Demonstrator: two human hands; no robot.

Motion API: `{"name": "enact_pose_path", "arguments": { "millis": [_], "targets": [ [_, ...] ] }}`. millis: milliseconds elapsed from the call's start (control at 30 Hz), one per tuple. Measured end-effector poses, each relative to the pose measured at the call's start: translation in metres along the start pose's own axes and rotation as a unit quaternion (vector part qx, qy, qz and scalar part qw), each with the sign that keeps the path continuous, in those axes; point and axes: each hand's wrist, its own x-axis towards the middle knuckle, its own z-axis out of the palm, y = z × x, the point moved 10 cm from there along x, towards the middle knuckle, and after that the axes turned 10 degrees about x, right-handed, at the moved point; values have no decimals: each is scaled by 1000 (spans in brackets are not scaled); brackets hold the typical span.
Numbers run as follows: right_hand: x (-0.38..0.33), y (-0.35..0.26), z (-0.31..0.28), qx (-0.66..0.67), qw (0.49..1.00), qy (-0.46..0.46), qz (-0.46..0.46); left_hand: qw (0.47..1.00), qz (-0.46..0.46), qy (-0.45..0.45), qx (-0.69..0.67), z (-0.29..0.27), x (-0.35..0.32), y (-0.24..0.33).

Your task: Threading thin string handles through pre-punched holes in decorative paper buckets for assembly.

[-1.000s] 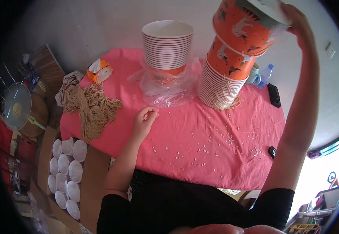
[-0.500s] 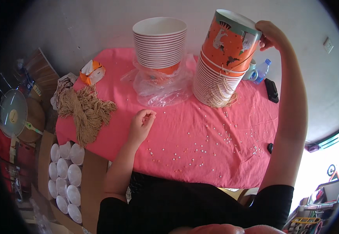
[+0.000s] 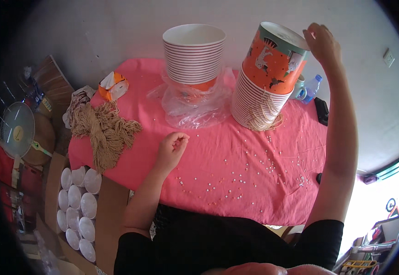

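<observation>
Orange inverted buckets (image 3: 273,63) are standing nested at one o'clock; stacking seems in hand, next calling for steadying. By their two-o'clock edge, the right hand (image 3: 324,46) is hanging half-spread; toward eight, the left hand (image 3: 172,149) is curling, contents unclear.

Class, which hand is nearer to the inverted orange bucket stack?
Right: the right hand is beside the top of the inverted orange bucket stack; the left hand is farther away, below and left of it in view.

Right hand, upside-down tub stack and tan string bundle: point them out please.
Right hand (image 3: 324,45): head view, middle of the hand.
Upside-down tub stack (image 3: 273,71): head view, top tub's orange side.
Tan string bundle (image 3: 105,132): head view, middle of the bundle.
</observation>
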Motion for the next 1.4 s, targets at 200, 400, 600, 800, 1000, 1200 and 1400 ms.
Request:
{"name": "enact_pose_path", "arguments": {
  "millis": [200,400,600,800,1000,1200,1400],
  "targets": [
    [-35,-161,-7,132,948,91,-274,999,29,6,38,-1,-2,3],
    [-40,-224,89,132,952,-21,-276,998,32,14,54,-2,1,11],
    [-26,-244,109,142,939,-92,-300,998,43,13,43,-1,1,5],
    [-22,-245,114,146,936,-112,-300,997,53,10,54,-4,0,20],
    [-20,-225,115,192,935,-30,-297,998,39,-17,42,2,1,14],
    [-17,-211,96,225,923,74,-302,997,51,2,63,-2,2,13],
    [-11,-202,31,281,895,169,-303,999,24,4,42,4,3,-4]
  ]
}}
